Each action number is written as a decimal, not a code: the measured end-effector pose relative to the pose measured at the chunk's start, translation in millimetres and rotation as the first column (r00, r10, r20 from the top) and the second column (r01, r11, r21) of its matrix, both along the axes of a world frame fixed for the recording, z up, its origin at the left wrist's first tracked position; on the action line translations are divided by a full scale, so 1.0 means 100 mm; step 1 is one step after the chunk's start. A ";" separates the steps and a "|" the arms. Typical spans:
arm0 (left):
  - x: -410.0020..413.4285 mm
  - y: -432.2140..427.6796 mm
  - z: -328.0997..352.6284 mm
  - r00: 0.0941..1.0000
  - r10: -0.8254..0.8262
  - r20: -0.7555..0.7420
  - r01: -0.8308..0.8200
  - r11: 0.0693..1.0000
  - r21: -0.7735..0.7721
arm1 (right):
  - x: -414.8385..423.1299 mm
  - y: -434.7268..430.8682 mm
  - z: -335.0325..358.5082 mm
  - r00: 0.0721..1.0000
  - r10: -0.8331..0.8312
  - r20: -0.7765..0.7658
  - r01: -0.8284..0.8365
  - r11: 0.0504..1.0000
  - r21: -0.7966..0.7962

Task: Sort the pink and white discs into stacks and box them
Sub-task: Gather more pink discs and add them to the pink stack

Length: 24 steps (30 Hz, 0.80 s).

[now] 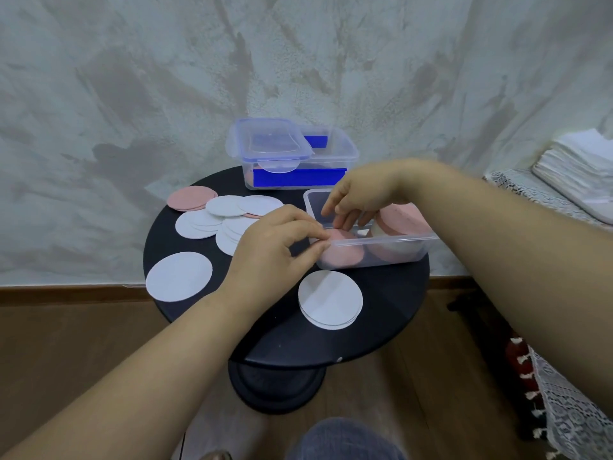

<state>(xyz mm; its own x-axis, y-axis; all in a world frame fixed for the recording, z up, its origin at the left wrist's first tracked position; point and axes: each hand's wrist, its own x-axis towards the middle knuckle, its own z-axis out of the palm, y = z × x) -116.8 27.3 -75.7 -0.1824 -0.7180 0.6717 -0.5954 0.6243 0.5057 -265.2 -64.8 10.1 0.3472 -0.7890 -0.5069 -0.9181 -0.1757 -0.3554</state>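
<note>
Pinching with the left hand (278, 247), thumb and forefinger closed on what looks like the rim at the near corner of the clear box (381, 242), the other fingers curled. Reaching down into that box from above with the right hand (358, 200), fingers (345, 220) bent and close together, tips at a pink disc (338, 234) just past the left thumb; cannot tell whether gripping it or only touching. Inside the box, under and to the right of the right hand: a thick pink stack (403, 219) rising above the rim at the right end, more pink discs (345, 255) low against the near wall, and a small pale piece (376, 229) between the two. Beyond the right hand, a second box (298, 177) with blue labels, its blue-edged lid (270, 144) lying loose across the top, contents hidden behind the label. Left of the left hand, on the black table (391, 310): a flat pink pile (191, 198) farthest out, overlapping white discs (229, 214) just beside it and nearer the knuckles, and a white disc (179, 277) alone by the wrist. Below the left hand, toward the body, a neat white stack (330, 300), apart from the box.
</note>
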 end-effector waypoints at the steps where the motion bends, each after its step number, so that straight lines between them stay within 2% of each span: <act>1: 0.00 0.00 0.00 1.000 0.000 0.000 0.000 1.000 0.000 | 0.00 0.00 0.00 1.000 0.003 -0.005 -0.003 1.000 -0.003; 8: -0.01 0.00 0.00 1.000 0.011 -0.001 -0.011 1.000 0.019 | -0.07 -0.01 0.00 0.998 0.000 0.061 0.000 1.000 0.002; 13: 0.02 0.03 0.05 1.000 0.002 0.029 -0.003 0.999 0.045 | -0.15 0.15 0.12 0.966 -0.011 0.259 0.042 0.992 -0.115; 19: 0.23 0.31 0.05 0.998 0.004 0.059 -0.017 0.977 0.212 | -0.23 0.79 0.15 0.775 0.002 0.632 0.159 0.967 -0.198; 22: 0.33 0.49 -0.04 0.986 0.015 0.167 -0.062 0.958 0.279 | -0.24 1.15 -0.09 0.764 0.063 0.642 0.116 0.966 -0.232; 24: 0.35 0.60 -0.11 0.969 -0.030 0.246 -0.043 0.958 0.284 | -0.25 1.31 -0.31 0.829 0.119 0.546 0.073 0.946 -0.316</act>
<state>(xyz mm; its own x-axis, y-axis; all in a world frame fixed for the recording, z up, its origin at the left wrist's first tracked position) -81.6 86.9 -86.6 -0.3101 -0.8744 0.3732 -0.7269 0.4711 0.4997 -290.0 66.1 -20.7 0.5116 -0.8580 0.0461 -0.5769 -0.3827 -0.7216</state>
